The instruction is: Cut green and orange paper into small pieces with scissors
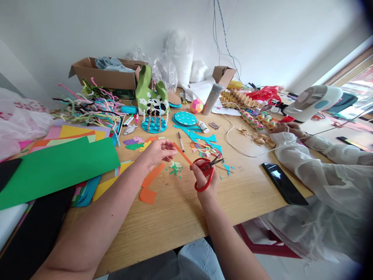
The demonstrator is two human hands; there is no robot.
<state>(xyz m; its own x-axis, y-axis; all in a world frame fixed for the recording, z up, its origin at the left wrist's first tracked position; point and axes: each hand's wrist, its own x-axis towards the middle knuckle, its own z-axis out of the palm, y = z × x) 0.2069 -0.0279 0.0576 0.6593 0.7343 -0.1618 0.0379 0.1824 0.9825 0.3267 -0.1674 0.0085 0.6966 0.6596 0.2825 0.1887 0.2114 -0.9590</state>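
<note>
Between my hands stretches a narrow orange paper strip (183, 153). My left hand (159, 152) pinches its upper left end. My right hand (208, 179) grips red-handled scissors (204, 186), and its thumb and finger also touch the strip's lower end. The scissor blades point up and to the right, away from the strip. Larger orange paper pieces (148, 195) lie on the table below my left hand. Under the strip is a small heap of green paper bits (175, 168). Blue and mixed coloured scraps (204, 147) lie beyond my right hand.
Coloured sheets (58, 167) pile up at the left, below pipe cleaners (90, 105). A green panda bag (151, 97), a grey bottle (212, 99) and a fan (313, 101) stand farther back. A phone (284, 182) lies at right, near another person's sleeves (294, 151).
</note>
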